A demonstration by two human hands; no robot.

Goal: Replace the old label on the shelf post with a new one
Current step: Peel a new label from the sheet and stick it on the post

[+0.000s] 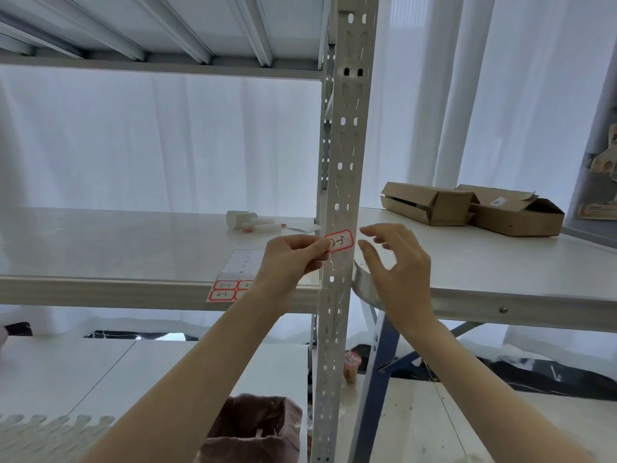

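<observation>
A white label with a red border and handwritten marks point(341, 240) lies against the front of the perforated grey shelf post point(344, 155). My left hand point(293, 255) pinches the label's left end between thumb and forefinger. My right hand point(394, 259) hovers just right of the post with fingers spread, holding nothing and not touching the label. A sheet of red-bordered labels point(230, 285) rests at the shelf's front edge, partly hidden behind my left wrist.
A white roll and several pens point(257, 222) lie on the shelf board point(117, 242) behind the sheet. Two cardboard boxes point(474, 205) sit on the table at right. A brown bag-lined bin point(253, 429) stands on the floor below.
</observation>
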